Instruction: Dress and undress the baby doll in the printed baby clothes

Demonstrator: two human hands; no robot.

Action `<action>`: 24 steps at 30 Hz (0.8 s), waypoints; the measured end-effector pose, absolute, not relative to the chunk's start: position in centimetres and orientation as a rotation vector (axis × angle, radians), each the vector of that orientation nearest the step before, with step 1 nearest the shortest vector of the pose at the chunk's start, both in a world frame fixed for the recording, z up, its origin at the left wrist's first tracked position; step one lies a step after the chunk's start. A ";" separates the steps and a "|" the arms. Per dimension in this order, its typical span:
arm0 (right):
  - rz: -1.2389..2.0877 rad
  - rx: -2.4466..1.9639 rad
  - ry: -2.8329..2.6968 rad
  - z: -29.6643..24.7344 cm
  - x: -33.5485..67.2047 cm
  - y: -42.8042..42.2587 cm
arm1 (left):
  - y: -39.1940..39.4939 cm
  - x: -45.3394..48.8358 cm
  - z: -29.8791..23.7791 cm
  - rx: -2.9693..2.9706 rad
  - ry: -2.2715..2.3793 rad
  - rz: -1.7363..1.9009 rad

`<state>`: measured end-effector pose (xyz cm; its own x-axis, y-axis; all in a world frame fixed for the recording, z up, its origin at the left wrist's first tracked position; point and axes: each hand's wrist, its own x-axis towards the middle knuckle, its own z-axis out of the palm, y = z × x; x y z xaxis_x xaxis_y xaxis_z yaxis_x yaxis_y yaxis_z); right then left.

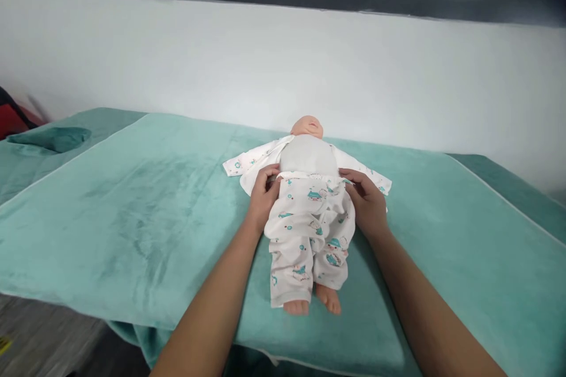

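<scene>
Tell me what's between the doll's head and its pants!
Its grey body, with the shirt open on both sides; the head camera's view shows this.

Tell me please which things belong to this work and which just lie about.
In the work: doll; trousers, held at the waist by left hand and right hand; open shirt; green cover underneath.

Lying about: unclear red object, far left.
</scene>
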<state>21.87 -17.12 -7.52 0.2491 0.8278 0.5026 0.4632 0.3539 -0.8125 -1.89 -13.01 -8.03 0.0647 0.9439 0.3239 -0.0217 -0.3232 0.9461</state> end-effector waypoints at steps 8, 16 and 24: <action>0.150 -1.648 -1.569 -4.4 22.6 -13.1 | -11.9 -2.1 -8.0 1.547 1.074 1.315; 0.532 -1.540 -1.299 -5.8 21.5 -9.0 | -7.6 -0.8 -7.1 1.533 1.441 1.228; 0.567 -1.683 -1.443 -5.8 22.7 -10.1 | -8.3 -1.9 -6.3 1.574 1.319 1.025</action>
<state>22.70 -10.06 -5.76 0.2391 0.9554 0.1732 0.5821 0.0018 -0.8131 -1.88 -8.26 -6.34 0.1191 0.9897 0.0793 0.3210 -0.1139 0.9402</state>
